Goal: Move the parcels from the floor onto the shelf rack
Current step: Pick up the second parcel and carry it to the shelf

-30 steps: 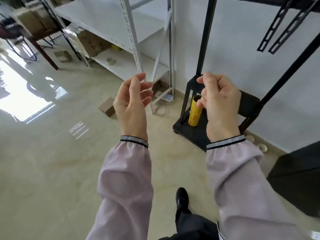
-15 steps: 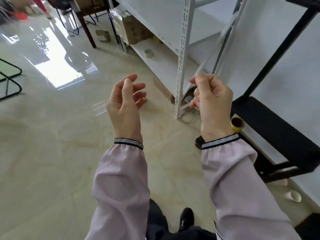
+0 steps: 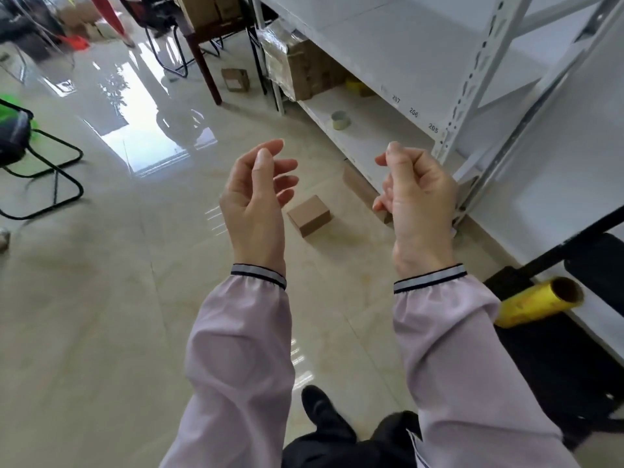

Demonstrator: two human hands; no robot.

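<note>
A small brown cardboard parcel [image 3: 310,215] lies on the beige tiled floor, just in front of the white shelf rack [image 3: 479,79]. Another brown parcel [image 3: 359,185] leans against the rack's bottom shelf, partly hidden behind my right hand. A third small parcel [image 3: 235,79] sits on the floor further back by a table leg. My left hand [image 3: 256,197] is raised above the floor, empty, fingers loosely curled and apart. My right hand [image 3: 417,197] is raised beside it, fingers curled in with nothing in them.
A wrapped carton [image 3: 297,69] and a tape roll [image 3: 341,119] sit on the rack's bottom shelf. A yellow film roll [image 3: 537,302] lies on a black stand base [image 3: 574,359] at the right. A black chair frame [image 3: 44,170] stands at the left. My black shoe [image 3: 320,410] is below.
The view has swung left and down along the rack, bringing the floor parcels into view. Both hands stay raised and empty; the yellow roll has shifted to the right edge.
</note>
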